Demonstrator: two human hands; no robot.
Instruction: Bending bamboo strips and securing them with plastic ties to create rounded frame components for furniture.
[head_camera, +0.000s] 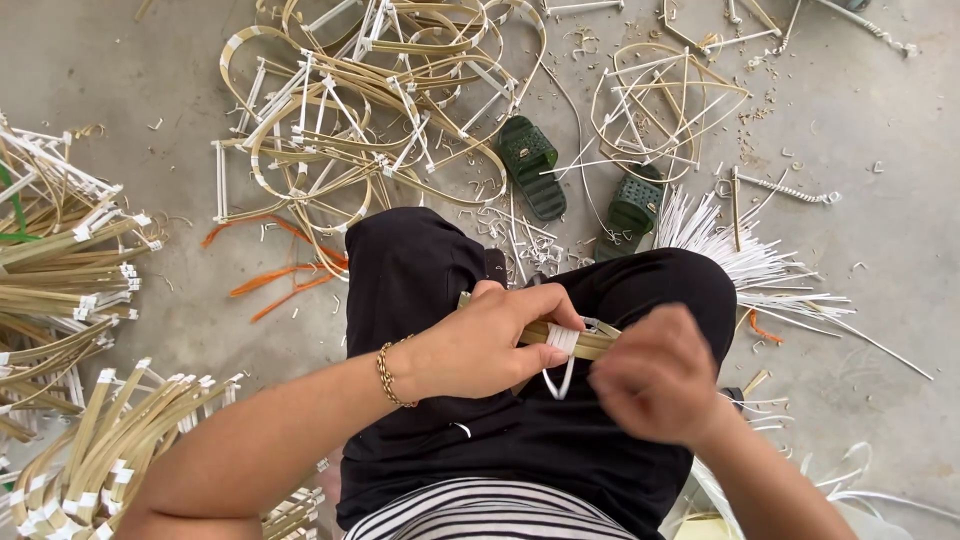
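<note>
My left hand (487, 343) grips a flat bundle of pale bamboo strips (592, 343) over my lap, thumb and fingers wrapped around it. A white plastic strap (562, 348) is wound around the bundle and a loop of it hangs below. My right hand (655, 377) is closed in a fist at the bundle's right end, blurred, so I cannot make out what its fingers pinch. A gold chain bracelet sits on my left wrist. I sit with knees in black trousers (430, 262).
Bent bamboo frames tied with white straps (360, 100) lie in a heap ahead. Two green sandals (532, 165) rest on the concrete floor. Bundles of bamboo strips (60, 280) are stacked at left. Loose white straps (740, 260) fan out at right, orange strips (280, 270) at left.
</note>
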